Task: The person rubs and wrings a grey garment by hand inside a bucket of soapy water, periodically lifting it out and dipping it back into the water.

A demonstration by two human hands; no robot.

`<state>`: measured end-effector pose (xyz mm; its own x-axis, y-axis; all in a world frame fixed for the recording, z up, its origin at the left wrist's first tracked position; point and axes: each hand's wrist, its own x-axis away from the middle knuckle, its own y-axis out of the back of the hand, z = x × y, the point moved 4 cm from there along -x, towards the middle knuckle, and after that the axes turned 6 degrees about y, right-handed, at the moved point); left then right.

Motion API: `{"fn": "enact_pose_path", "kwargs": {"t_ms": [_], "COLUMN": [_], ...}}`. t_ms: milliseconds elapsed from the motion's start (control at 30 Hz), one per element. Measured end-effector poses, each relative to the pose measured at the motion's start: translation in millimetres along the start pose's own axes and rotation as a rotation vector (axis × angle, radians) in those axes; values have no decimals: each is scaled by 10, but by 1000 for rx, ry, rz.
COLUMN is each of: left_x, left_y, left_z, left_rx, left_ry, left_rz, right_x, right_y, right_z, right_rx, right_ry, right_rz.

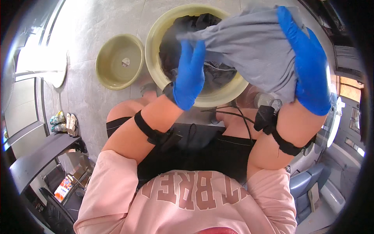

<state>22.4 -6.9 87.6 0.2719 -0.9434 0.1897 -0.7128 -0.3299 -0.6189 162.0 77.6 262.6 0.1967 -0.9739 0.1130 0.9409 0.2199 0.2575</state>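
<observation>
My left hand (pixel 190 76), in a blue rubber glove, pinches the gathered end of a grey cloth garment (pixel 257 49) at its fingertips. On the other side my right hand (pixel 311 67), gloved alike, grips the garment's wide part, fingers spread over the fabric. The cloth is stretched between both hands and its left end is blurred. Beneath it stands a large pale yellow-green plastic basin (pixel 201 102), partly hidden by cloth and left hand. Dark wet-looking clothes (pixel 187 26) lie in the basin; a light seam or zip shows on one piece.
A smaller green plastic basin (pixel 112 68) with a round sticker stands left of the large one. Clear containers (pixel 261 99) are near my right forearm. Black cables (pixel 245 117) hang from the right wrist band. Shoes (pixel 71 124) rest by a dark bench (pixel 43 152) at left.
</observation>
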Motion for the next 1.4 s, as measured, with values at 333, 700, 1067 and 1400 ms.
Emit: {"fn": "enact_pose_path", "kwargs": {"t_ms": [333, 700, 1067, 1400], "left_x": [-227, -139, -209, -512], "left_y": [532, 387, 216, 496], "left_z": [320, 378, 69, -1], "left_rx": [-706, 274, 520, 194], "left_ry": [-105, 475, 591, 507], "left_rz": [-217, -146, 120, -18], "right_x": [-212, -137, 546, 773], "right_y": [-513, -292, -537, -725], "right_z": [-235, -352, -433, -617], "right_rx": [-43, -252, 469, 1046], "right_ry": [-27, -73, 710, 899], "right_rz": [501, 396, 1029, 1003]}}
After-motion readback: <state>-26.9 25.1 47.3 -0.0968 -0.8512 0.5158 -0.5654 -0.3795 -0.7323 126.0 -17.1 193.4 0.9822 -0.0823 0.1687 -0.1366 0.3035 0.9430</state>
